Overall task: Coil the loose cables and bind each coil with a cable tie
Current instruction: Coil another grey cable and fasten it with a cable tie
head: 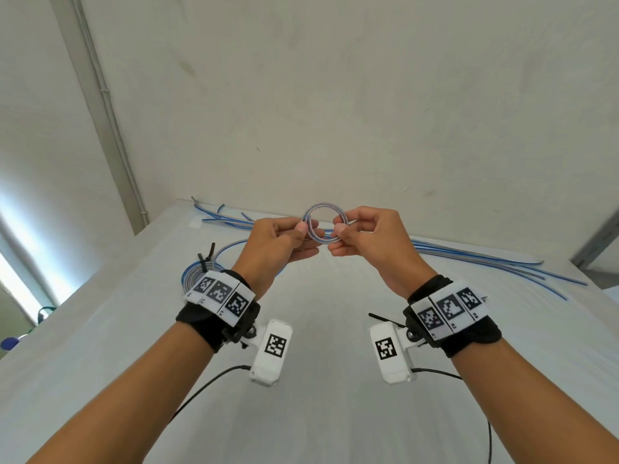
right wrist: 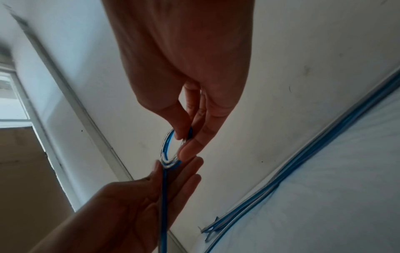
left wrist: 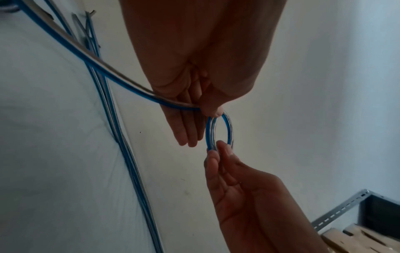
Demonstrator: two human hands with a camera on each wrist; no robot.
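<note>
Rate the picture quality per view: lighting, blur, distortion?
Head view: evenly lit and sharp on the coil, wide-angle bend at the wall edges. Left wrist view: the left hand is dark, backlit against the pale wall. Right wrist view: the right hand is soft, and the window washes out.

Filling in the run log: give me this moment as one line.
stage: coiling | left hand: pinches small coil | right hand: pinches coil's other side | finished coil: on table, tied | loose cables: waiting
</note>
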